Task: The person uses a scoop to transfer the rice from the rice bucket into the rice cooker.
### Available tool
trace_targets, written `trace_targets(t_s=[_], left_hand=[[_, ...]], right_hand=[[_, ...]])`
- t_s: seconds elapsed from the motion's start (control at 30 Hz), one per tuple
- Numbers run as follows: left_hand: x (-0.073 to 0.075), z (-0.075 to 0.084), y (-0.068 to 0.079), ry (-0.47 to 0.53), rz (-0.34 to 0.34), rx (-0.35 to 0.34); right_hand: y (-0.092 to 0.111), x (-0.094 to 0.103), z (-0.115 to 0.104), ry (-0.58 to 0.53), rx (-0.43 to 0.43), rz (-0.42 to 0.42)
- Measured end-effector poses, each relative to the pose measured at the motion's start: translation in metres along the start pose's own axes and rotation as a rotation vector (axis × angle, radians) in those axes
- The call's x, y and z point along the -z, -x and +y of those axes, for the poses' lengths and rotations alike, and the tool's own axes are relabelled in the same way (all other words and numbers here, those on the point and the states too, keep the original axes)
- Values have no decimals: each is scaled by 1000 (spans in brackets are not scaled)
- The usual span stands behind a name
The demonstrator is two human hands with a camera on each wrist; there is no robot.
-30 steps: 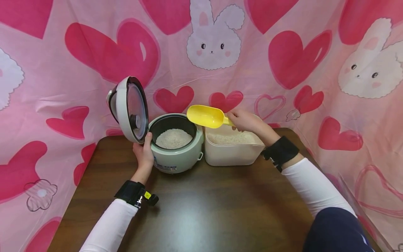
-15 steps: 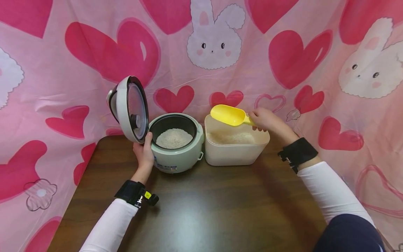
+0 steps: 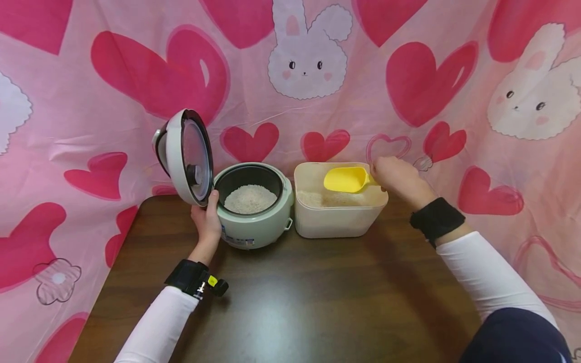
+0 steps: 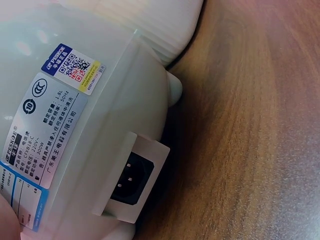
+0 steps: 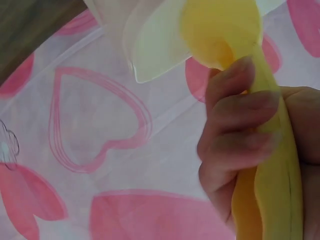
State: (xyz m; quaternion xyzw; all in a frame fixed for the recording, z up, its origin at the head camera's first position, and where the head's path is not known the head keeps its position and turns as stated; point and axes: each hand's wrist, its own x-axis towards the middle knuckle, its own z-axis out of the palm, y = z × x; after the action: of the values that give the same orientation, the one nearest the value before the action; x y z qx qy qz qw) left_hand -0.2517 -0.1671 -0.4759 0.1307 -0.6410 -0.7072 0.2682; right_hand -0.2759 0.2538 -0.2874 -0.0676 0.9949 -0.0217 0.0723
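In the head view, a pale green rice cooker (image 3: 256, 229) stands with its lid (image 3: 189, 156) raised and white rice (image 3: 249, 199) in its dark inner pot. My left hand (image 3: 206, 219) grips its left side beside the hinge, thumb at the rim; the other fingers are partly hidden under the lid. My right hand (image 3: 395, 176) holds a yellow scoop (image 3: 346, 180) by its handle, the bowl over the mouth of a cream bin (image 3: 338, 222) with rice in it. Curled fingers (image 5: 240, 112) wrap the scoop handle (image 5: 285, 180) in the right wrist view.
Cooker and bin stand side by side at the back of a brown wooden table (image 3: 290, 302). A pink heart-and-rabbit cloth (image 3: 254, 75) hangs close behind them. The left wrist view shows labels (image 4: 47, 130) and a power socket (image 4: 132, 177) on the cooker.
My right hand has moved right with the scoop, from near the cooker to over the bin, and the scoop has dropped lower. The left hand and the cooker have stayed put.
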Motion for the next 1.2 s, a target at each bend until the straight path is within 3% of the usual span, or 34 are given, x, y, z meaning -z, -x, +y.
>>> trace_targets(t_s=[0.23,0.37,0.7,1.2], left_hand=[[-1,-1,-2,4,9,4],[0,-2,-3,-8,2,4],[0,0,-2,-4,5,11],[1,3,1,-11,5,7]], right_hand=[[-10,-12,-11,224,-69,13],[-14,-18,-21,352,-61,38],[-16,-25,-46,455,-13,94],[-15,-47,-46,519,-3,91]])
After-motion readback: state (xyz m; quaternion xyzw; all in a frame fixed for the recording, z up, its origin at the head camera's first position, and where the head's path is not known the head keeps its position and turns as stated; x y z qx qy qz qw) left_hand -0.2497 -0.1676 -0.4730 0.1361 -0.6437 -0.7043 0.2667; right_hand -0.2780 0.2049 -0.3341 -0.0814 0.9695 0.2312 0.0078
